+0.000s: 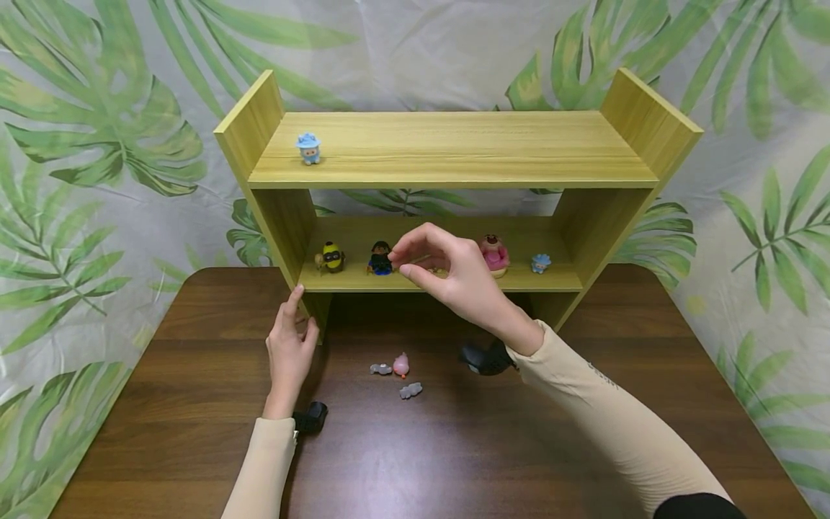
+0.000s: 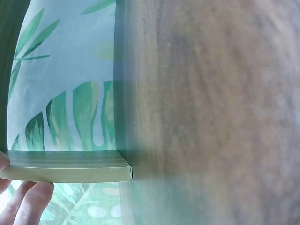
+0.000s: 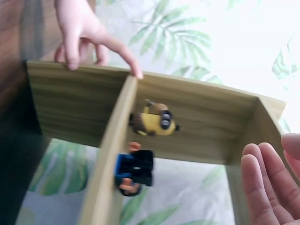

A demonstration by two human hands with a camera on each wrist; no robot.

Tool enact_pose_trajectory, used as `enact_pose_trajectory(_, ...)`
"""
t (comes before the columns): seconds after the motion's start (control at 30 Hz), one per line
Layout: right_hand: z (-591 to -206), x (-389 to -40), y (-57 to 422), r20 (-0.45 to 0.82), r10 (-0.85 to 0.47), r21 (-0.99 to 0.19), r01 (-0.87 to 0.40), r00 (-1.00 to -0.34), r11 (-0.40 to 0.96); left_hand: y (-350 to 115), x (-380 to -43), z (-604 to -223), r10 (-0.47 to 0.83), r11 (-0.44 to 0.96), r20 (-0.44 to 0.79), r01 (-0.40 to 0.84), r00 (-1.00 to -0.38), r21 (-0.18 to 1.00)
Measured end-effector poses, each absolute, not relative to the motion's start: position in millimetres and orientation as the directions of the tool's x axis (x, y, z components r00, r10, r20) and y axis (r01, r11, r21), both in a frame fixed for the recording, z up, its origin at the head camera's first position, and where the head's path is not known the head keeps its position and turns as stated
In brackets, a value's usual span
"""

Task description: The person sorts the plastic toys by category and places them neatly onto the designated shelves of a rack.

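Note:
A yellow-green wooden shelf (image 1: 447, 150) stands on the brown table. My left hand (image 1: 289, 353) holds the front edge of its left side panel, thumb and fingers on either side of the board in the left wrist view. In front of the middle tier hovers my right hand (image 1: 447, 270), fingers curved loosely with a gap to the thumb and nothing between them. Left of its fingertips is a dark-clad, black-haired figurine (image 1: 380, 259), and farther left a yellow figurine with goggles (image 1: 333, 257). A pink figurine (image 1: 494, 254) shows beyond the hand; other small pieces are partly hidden behind it.
A light-blue figurine (image 1: 309, 148) stands on the top board and a small blue one (image 1: 541, 263) at the middle tier's right. On the table lie a pink toy (image 1: 401, 365) and two grey pieces (image 1: 411, 391). Leaf-print cloth hangs behind.

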State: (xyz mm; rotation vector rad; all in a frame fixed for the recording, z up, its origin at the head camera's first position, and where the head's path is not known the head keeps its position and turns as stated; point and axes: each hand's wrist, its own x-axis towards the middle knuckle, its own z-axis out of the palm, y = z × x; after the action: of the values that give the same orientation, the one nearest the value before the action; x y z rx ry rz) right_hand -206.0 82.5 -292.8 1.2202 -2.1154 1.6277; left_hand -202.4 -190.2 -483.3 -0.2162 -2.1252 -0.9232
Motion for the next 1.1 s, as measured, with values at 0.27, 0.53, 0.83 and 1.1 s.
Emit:
enact_pose_trajectory(0.27, -319, -202, 86, 0.530, -0.487, -0.771, -0.634, -0.695, 0.066, -191, -203, -485, -0.149, 0.716, 0.729, 0.435, -0.668, 0.545)
enact_pose_trajectory(0.53, -345, -198, 88, 0.458, -0.501, -0.825, -0.561, -0.734, 0.068, -191, -203, -484, -0.151, 0.713, 0.727, 0.436, -0.669, 0.549)
enact_pose_trajectory(0.83, -380, -194, 89, 0.370, -0.505, -0.859, -0.494, -0.780, 0.132, -190, -203, -484, -0.142, 0.718, 0.726, 0.435, -0.673, 0.544)
enact_pose_trajectory(1.1, -395, -186, 85, 0.319, -0.506, -0.875, -0.454, -0.802, 0.168, -191, -202, -483, -0.137, 0.718, 0.719, 0.432, -0.682, 0.546)
